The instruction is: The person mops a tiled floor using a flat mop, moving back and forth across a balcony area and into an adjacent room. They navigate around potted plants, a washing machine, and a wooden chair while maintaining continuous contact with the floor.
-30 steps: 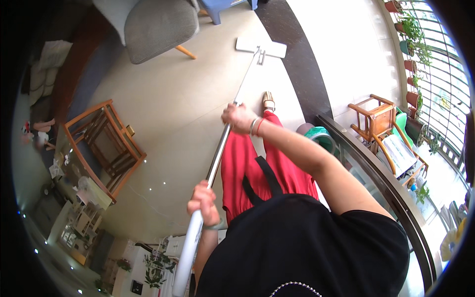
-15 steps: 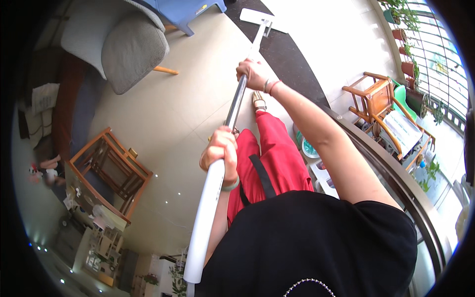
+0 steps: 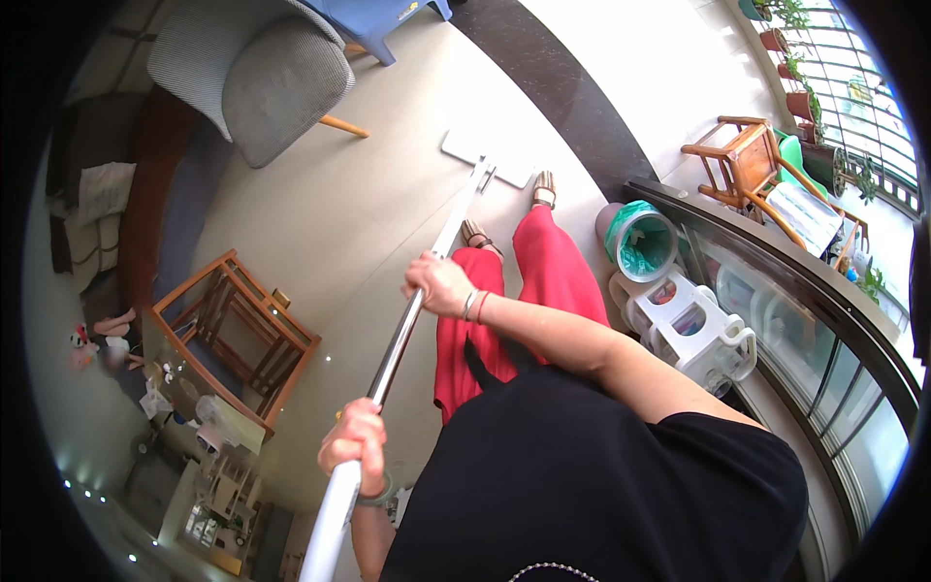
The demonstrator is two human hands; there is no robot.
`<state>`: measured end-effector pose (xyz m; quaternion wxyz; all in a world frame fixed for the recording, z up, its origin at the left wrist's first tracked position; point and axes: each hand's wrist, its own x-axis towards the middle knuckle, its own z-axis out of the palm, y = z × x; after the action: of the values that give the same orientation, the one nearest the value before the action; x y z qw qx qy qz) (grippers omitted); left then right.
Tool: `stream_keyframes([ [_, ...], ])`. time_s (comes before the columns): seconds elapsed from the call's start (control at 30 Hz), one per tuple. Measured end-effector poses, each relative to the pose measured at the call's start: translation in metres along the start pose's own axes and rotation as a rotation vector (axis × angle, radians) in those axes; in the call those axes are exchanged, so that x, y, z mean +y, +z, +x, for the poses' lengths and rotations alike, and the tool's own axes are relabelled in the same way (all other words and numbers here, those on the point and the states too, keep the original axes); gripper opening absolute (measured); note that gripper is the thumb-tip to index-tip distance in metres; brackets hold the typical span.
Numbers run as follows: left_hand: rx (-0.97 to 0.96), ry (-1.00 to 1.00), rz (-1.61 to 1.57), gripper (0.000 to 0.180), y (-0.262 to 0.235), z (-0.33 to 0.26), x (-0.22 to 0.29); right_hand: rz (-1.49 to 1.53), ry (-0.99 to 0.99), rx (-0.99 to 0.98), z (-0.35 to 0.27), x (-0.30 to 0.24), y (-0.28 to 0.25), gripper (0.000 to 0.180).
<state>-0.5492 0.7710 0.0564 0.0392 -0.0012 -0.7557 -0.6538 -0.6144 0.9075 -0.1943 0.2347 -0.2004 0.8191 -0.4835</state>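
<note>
A flat mop [image 3: 399, 351] with a white and metal pole slants from the lower left up toward my feet. Its flat white head [image 3: 506, 173] lies on the pale tiles just in front of my sandals. My left hand [image 3: 353, 448] is wrapped round the white upper part of the pole, low in the picture. Farther along, my right hand [image 3: 439, 284] grips the pole where metal meets the white lower section. The palms are hidden behind the fingers.
A grey chair [image 3: 281, 102] and a blue plastic stool [image 3: 383, 24] stand at the far left. To the left is a wooden chair [image 3: 228, 339]. A lined trash bin [image 3: 640, 242] and a white plastic rack [image 3: 689, 330] stand right, beside a sliding-door frame [image 3: 776, 252]. A dark floor strip [image 3: 562, 78] crosses ahead.
The mop head has come back from the dark strip to the pale tiles near my feet. Both hands have moved down and left with the pole, toward my body.
</note>
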Motion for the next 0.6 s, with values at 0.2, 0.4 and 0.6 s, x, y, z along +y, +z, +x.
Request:
stream_keyframes([
  [0.2,0.075,0.030,-0.065,0.019,-0.005,-0.006,-0.002,-0.038,-0.075,-0.325,0.013,-0.016,-0.013,0.013],
  [0.4,0.201,0.051,-0.119,0.020,0.063,0.013,-0.019,-0.110,-0.131,-0.271,0.010,0.041,-0.064,0.011],
  [0.6,0.207,0.048,-0.232,0.021,0.167,0.060,-0.080,-0.284,-0.092,-0.067,0.020,0.141,-0.171,0.013],
])
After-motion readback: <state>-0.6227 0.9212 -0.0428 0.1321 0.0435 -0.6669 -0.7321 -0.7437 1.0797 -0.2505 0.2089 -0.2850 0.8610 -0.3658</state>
